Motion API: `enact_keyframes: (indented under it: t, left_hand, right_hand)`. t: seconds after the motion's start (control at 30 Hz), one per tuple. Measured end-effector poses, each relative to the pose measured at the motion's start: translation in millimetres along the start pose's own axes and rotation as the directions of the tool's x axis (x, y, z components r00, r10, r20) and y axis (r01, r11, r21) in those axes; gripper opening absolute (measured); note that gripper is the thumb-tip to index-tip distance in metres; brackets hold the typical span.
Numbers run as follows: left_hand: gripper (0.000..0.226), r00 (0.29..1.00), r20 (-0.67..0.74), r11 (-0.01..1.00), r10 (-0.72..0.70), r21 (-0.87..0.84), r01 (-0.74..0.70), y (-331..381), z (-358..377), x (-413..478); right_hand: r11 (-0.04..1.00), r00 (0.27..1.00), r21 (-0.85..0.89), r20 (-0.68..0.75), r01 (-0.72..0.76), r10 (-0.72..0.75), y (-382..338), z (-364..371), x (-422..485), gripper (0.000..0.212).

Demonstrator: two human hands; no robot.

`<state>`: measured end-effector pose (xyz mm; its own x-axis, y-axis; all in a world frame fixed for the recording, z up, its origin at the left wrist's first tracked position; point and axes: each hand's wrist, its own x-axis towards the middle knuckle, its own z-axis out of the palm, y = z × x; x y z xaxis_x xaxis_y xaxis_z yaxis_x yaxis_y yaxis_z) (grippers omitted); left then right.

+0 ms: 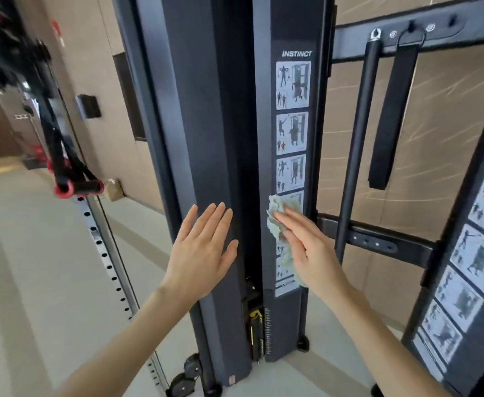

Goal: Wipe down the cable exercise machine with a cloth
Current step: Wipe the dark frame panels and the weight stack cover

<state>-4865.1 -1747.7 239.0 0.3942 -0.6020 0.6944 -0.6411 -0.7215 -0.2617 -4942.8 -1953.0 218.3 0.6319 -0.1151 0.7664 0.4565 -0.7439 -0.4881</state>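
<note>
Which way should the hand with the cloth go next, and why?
Probably slide the right hand and its cloth straight down the picture stickers. Its flat fingers press the cloth low on that strip, and the last stickers below are only partly covered by the hanging cloth. The left hand lies flat on the dark panel, which looks like a steadying brace.

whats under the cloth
The cloth, pressed by the right hand, lies on the diagram strip. Bits of lower diagrams show around it; the covered parts cannot be seen.
</note>
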Motion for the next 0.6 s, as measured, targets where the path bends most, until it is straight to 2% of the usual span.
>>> enact_keyframes:
  t: [0.33, 0.47, 0.6]
  left_hand:
    - [0.053, 0.982, -0.178, 0.992, -0.069, 0.093, 0.086, -92.1, 31.9, 118.1]
    - [0.056, 0.964, -0.222, 0.971, -0.150, 0.153, 0.186, -133.4, 37.2, 161.9]
    - [0.057, 0.961, -0.251, 0.958, -0.119, 0.224, 0.177, -166.1, 40.9, 210.5]
  right_hand:
    - [0.971, 0.975, 0.093, -0.064, 0.220, -0.214, 48.2, 55.0, 158.7, 0.035]
    - [0.936, 0.941, 0.113, -0.096, 0.334, -0.324, 64.7, 65.5, 225.1, 0.033]
    - [0.880, 0.885, 0.123, -0.145, 0.459, -0.442, 72.1, 71.3, 304.9, 0.038]
